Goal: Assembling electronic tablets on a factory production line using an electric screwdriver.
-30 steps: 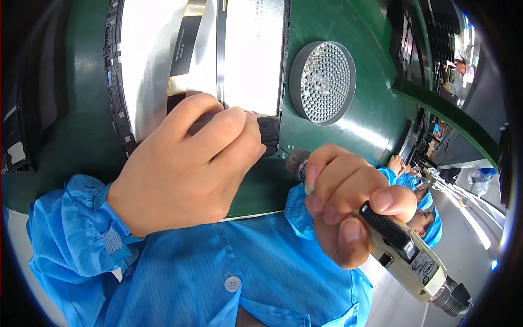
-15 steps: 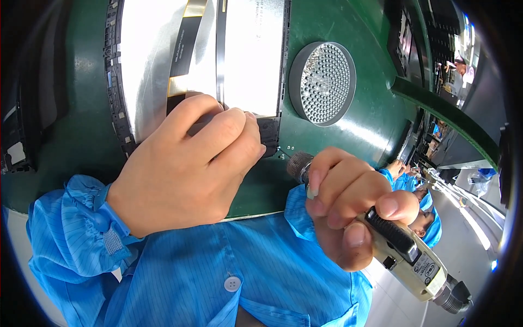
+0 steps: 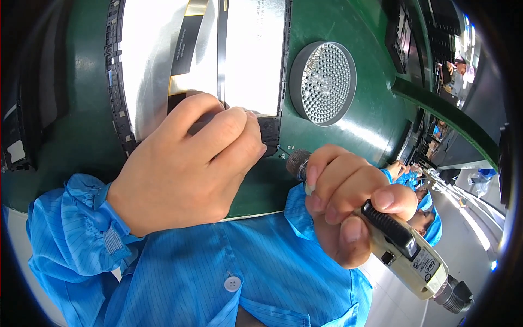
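My left hand [image 3: 185, 169] lies knuckles-up on the flat panel [image 3: 250, 54], fingers [image 3: 229, 128] curled together over its lower edge by a small black connector [image 3: 269, 133]. At four o'clock my right hand [image 3: 348, 210] has its fingers clamped on the electric screwdriver [image 3: 406, 250]; its tip seems to sit near the connector. A round perforated disc [image 3: 322, 83] rests on the green table [image 3: 376, 109] at one o'clock.
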`<state>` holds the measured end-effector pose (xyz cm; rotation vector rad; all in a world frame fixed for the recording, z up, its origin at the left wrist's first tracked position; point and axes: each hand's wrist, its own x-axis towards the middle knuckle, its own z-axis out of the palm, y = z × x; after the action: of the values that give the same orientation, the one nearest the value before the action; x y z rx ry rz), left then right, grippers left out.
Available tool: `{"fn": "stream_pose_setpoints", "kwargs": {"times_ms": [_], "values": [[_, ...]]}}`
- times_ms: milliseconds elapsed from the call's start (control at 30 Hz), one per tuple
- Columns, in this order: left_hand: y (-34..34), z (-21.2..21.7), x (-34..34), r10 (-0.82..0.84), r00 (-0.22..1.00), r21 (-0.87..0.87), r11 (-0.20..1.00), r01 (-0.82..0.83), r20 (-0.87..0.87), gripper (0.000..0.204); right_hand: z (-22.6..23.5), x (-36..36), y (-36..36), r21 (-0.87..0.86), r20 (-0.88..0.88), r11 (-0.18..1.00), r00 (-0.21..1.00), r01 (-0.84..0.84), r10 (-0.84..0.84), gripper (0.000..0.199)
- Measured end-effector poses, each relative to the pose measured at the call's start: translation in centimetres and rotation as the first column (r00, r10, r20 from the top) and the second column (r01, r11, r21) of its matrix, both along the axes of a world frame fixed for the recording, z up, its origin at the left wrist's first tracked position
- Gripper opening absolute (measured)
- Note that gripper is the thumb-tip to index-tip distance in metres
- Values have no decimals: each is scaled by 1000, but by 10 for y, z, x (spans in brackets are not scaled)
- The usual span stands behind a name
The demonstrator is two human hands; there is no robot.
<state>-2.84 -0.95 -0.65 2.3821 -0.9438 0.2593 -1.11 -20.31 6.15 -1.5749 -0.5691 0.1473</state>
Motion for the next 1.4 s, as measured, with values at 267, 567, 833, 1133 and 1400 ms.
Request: {"fn": "stream_pose_setpoints", "kwargs": {"times_ms": [267,567,833,1133,1400], "values": [[1,3,2,-1,1000,3,1000,1,-25,24,0,0,0,-24,8,1000,1000,-4,4,35],[0,0,0,-3,1000,-4,1000,3,-19,24,1,2,1,-24,0,999,1000,-22,22,33],[0,-2,-1,12,1000,2,1000,-12,20,24,-1,0,1,-20,-1,1000,1000,-10,10,34],[5,1,1,-16,1000,-16,1000,16,-17,26,-8,4,5,14,33,1000,999,-25,24,34],[6,3,4,-72,997,-11,997,72,11,29,-5,9,-17,133,62,991,998,3,-12,41]]}}
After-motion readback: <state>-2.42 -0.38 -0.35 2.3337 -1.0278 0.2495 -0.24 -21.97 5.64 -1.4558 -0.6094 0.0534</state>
